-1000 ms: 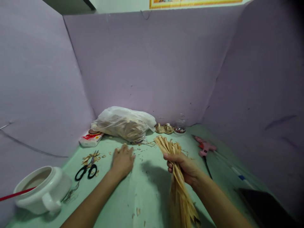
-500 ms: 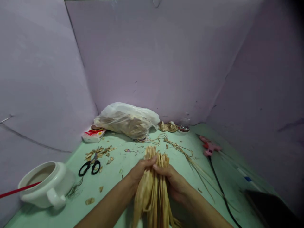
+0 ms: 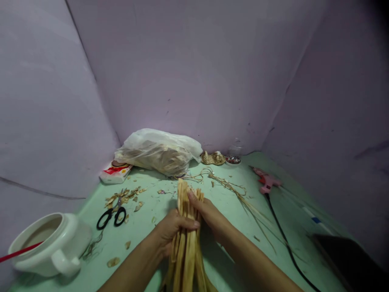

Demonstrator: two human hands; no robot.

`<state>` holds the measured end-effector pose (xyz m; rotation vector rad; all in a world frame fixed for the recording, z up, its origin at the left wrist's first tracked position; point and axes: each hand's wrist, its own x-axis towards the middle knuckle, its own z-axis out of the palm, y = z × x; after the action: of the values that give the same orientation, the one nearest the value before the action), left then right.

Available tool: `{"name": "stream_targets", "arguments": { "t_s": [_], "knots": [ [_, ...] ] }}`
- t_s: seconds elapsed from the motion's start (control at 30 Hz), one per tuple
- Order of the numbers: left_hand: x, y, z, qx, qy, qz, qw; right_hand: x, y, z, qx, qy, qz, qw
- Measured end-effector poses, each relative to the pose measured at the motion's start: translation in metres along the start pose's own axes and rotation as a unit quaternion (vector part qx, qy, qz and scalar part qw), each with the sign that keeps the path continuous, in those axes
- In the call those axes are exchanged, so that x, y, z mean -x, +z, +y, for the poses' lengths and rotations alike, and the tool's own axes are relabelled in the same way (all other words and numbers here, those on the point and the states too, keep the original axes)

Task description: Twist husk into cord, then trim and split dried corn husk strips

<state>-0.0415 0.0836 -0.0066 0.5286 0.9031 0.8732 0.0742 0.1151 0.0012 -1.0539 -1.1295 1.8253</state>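
L hand (image 3: pixel 170 228), R hand (image 3: pixel 209 215) on strips (image 3: pixel 189 259), grn tbl (image 3: pixel 144 221), purple walls (image 3: pixel 188 73).

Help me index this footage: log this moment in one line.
left hand: grips strip bundle | right hand: grips strip bundle, right side | scissors: lying left | glue gun: lying right

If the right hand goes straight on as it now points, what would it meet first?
The strips, which the right hand is holding. Beyond them, the line seems to run towards the bag, though depth is hard to judge here.
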Motion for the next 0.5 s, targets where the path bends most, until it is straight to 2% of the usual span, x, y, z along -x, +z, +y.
{"name": "stream_targets", "arguments": {
  "t_s": [0.07,0.1,0.17,0.23,0.3,0.37,0.43,0.5],
  "knots": [
    [0.005,-0.012,0.005,0.023,-0.035,0.028,0.999,0.003,-0.001,0.003,-0.071,0.023,-0.058,0.995],
    [0.007,-0.018,0.007,0.037,-0.060,0.036,0.997,0.004,-0.002,0.007,-0.110,0.042,-0.066,0.991],
    [0.010,-0.031,0.010,0.063,-0.100,0.040,0.992,0.008,-0.007,0.015,-0.171,0.063,-0.037,0.983],
    [0.011,-0.040,0.013,0.076,-0.099,0.051,0.991,0.011,-0.016,0.018,-0.183,0.028,0.033,0.982],
    [0.011,-0.044,0.016,0.079,-0.072,0.078,0.991,0.016,-0.029,0.011,-0.163,-0.053,0.139,0.975],
    [0.011,-0.045,0.020,0.074,-0.053,0.102,0.991,0.023,-0.047,-0.008,-0.141,-0.145,0.250,0.947],
    [0.013,-0.046,0.026,0.081,-0.042,0.102,0.991,0.033,-0.066,-0.033,-0.128,-0.223,0.310,0.916],
    [0.017,-0.047,0.034,0.079,-0.009,0.087,0.993,0.045,-0.082,-0.057,-0.077,-0.280,0.343,0.893]
  ]
}}
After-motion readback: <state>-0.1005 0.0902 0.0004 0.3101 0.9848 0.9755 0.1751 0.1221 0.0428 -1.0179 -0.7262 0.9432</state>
